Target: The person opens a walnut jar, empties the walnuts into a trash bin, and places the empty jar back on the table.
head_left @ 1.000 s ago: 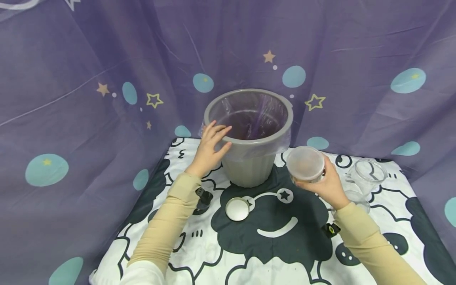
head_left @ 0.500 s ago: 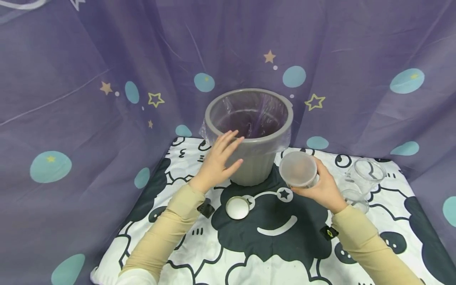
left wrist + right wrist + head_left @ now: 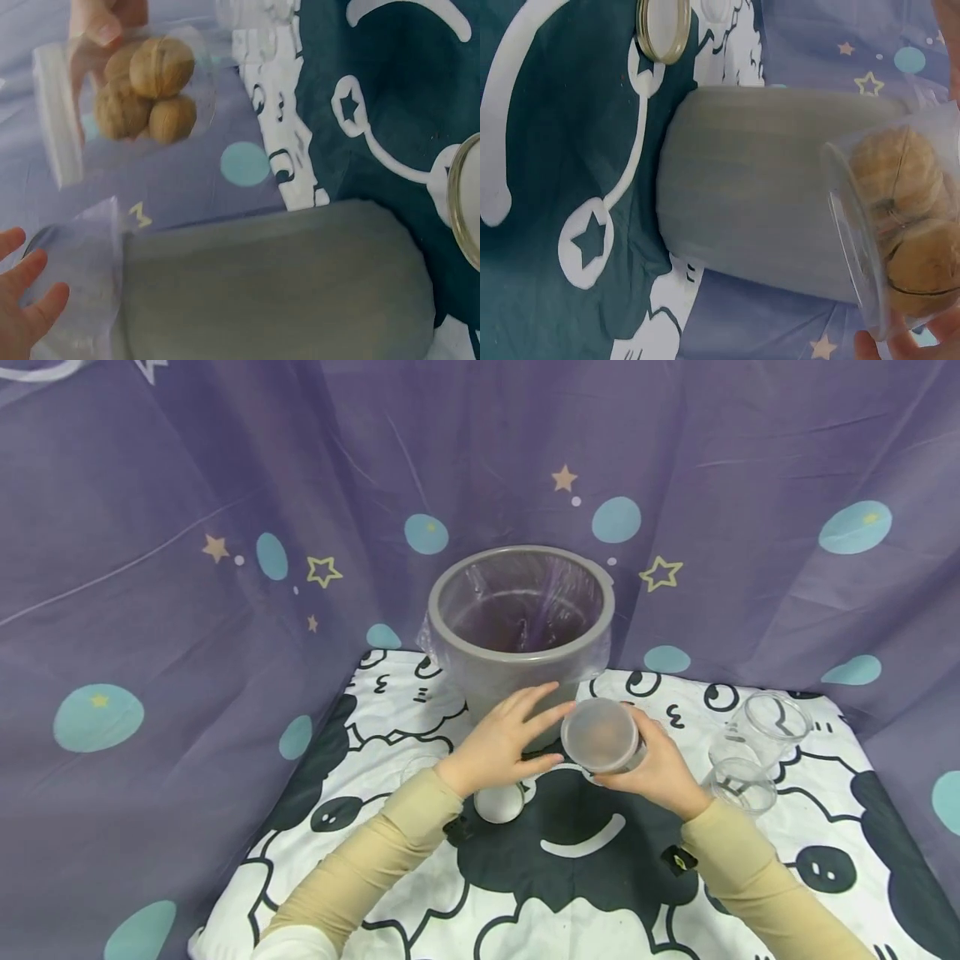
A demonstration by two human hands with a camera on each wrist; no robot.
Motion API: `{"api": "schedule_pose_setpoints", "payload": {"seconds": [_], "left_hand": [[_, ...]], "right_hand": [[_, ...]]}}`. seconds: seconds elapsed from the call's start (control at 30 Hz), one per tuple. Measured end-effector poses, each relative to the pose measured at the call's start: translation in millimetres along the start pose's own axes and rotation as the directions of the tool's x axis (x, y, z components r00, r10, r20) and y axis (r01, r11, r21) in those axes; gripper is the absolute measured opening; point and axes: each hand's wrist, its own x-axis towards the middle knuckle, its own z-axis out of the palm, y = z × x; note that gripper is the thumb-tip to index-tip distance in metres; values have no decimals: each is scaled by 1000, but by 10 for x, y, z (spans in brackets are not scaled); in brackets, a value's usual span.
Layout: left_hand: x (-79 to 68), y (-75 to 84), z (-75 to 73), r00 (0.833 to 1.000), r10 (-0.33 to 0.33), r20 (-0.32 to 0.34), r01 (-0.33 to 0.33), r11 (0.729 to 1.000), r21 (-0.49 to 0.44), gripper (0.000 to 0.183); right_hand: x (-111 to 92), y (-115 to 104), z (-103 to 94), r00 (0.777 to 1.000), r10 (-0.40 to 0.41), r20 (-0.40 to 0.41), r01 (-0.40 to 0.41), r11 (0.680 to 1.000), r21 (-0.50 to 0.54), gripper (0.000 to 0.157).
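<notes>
My right hand (image 3: 651,770) grips a clear plastic jar (image 3: 598,735) with a frosted white lid, held up in front of the bin. Through its wall in the left wrist view show several walnuts (image 3: 162,69), and the right wrist view also shows walnuts (image 3: 922,259) in it. Fingers spread and straight, my left hand (image 3: 498,742) is just left of the jar, its fingertips near the lid's edge. Whether they touch it, the head view does not tell; in the left wrist view they look apart. A round lid with a gold rim (image 3: 498,807) lies below my left hand.
Behind the hands stands a grey bin (image 3: 517,653) lined with a thin clear bag. Clear empty containers (image 3: 776,720) lie on the right of the patterned cloth (image 3: 592,902). A faint clear round item (image 3: 422,766) lies left of the bin. Purple curtain (image 3: 225,652) encloses the back.
My left hand has come off the bin's rim and moved right and nearer, up to the jar. My right hand has brought the jar left and slightly lower.
</notes>
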Motion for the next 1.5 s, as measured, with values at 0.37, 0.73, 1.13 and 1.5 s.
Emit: {"api": "schedule_pose_setpoints", "payload": {"seconds": [0.37, 0.73, 1.13, 1.5], "left_hand": [[100, 123, 175, 995, 43, 86, -49, 997, 66, 92], [57, 136, 312, 992, 90, 94, -97, 992, 79, 76], [91, 128, 395, 983, 177, 53, -183, 968, 169, 70], [93, 47, 403, 945, 327, 27, -322, 908, 269, 65]], "right_hand": [[-16, -58, 120, 998, -32, 60, 33, 999, -11, 98], [-75, -59, 242, 998, -7, 69, 12, 998, -69, 93], [-106, -24, 268, 996, 1, 93, 2, 999, -36, 87], [-88, -67, 239, 991, -45, 126, 56, 995, -87, 92]]}}
